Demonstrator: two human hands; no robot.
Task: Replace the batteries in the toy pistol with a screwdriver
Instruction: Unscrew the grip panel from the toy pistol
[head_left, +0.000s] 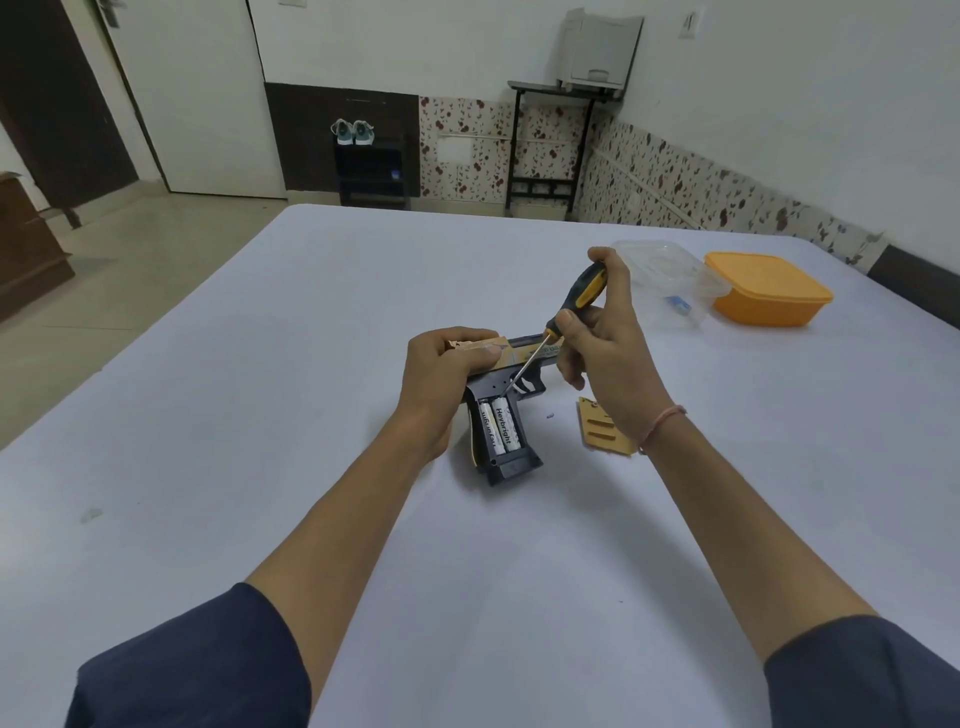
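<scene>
White table (260, 415), left hand (447, 374) gripping toy pistol (511, 467) mid-table, right hand (608, 343) holding screwdriver (584, 288), orange tub (769, 291) near right edge

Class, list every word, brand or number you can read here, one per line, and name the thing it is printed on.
"Heybright": on the right battery in the open grip of the toy pistol.
Left battery: lettering upside down, not clearly readable.
Slide of the toy pistol: print too small to read.
</scene>
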